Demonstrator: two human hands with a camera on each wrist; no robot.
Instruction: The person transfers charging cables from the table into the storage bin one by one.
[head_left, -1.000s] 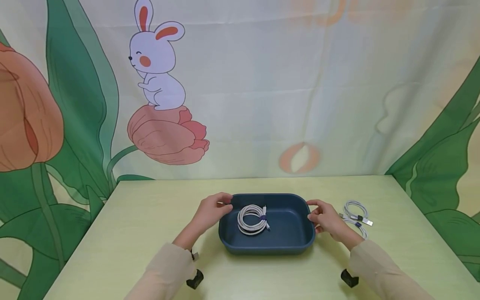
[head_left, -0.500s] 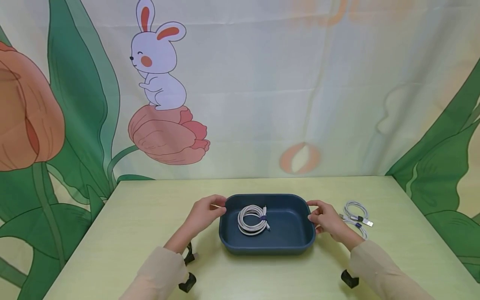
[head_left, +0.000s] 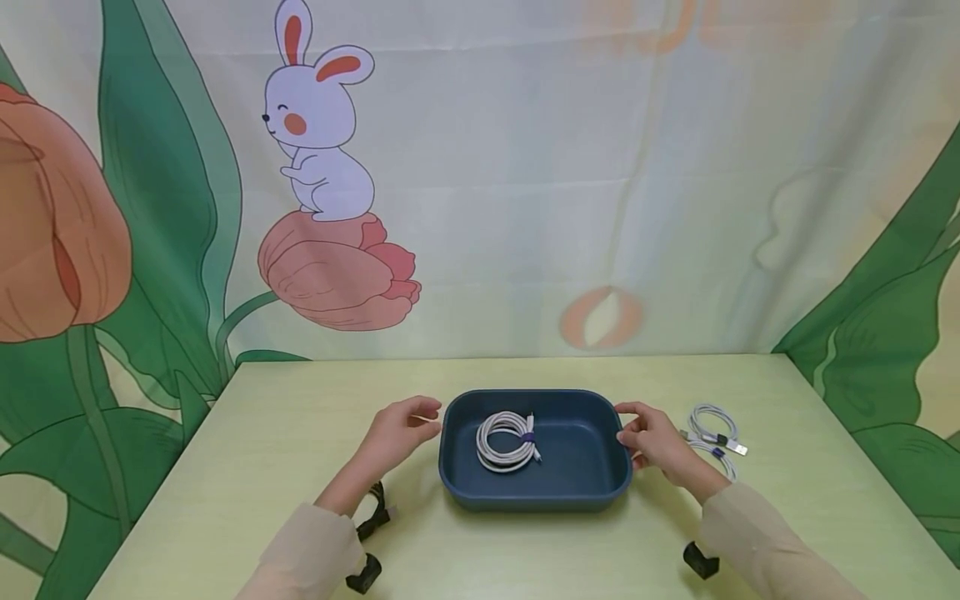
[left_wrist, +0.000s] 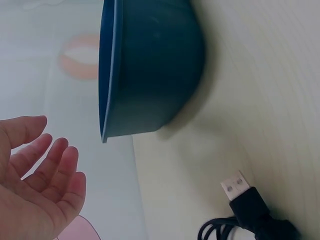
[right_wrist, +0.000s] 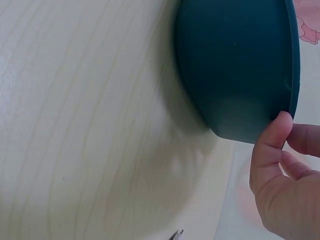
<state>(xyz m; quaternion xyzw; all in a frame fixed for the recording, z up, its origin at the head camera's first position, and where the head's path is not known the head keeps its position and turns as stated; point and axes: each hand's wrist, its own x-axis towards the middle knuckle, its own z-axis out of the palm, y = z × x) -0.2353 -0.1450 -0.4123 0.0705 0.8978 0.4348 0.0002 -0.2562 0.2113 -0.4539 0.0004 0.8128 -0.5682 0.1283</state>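
Nearest the cam: two beige fabric sleeves (head_left: 307, 546), one on ea. forearm, w/ a small black block (head_left: 701, 560) beside the R cuff & another by the L one. Next, by the L cuff, a bundled black USB cable (head_left: 377, 521) lies on the pale yellow-green tabletop (head_left: 555, 550); its metal plug (left_wrist: 235, 186) shows clearly in the L wrist view.

Further in, approx. mid-tabletop, sits the dark blue, smooth, rounded-rectangular tray (head_left: 573, 462), upright, opening up, btwn both hands. L hand (head_left: 393, 429): just beside the tray's L end, not touching, fingers loosely spread, holding nothing. R hand (head_left: 651, 440): at the tray's R end, thumb & fingers pinching the rim. In the tray's L half: a thick coiled white cable (head_left: 483, 442) w/ a dark purple strap.

To the R of the R hand, near but apart from the tray: two thin coiled white cables (head_left: 717, 452) w/ dark straps, one behind the other, partly overlapping; a white USB plug (head_left: 738, 449) points R.

Behind the tabletop's far edge: a printed cloth backdrop (head_left: 525, 167) w/ a white rabbit (head_left: 326, 183) on a pink flower (head_left: 330, 275), plus an orange tulip (head_left: 67, 217) & green leaves, far L.
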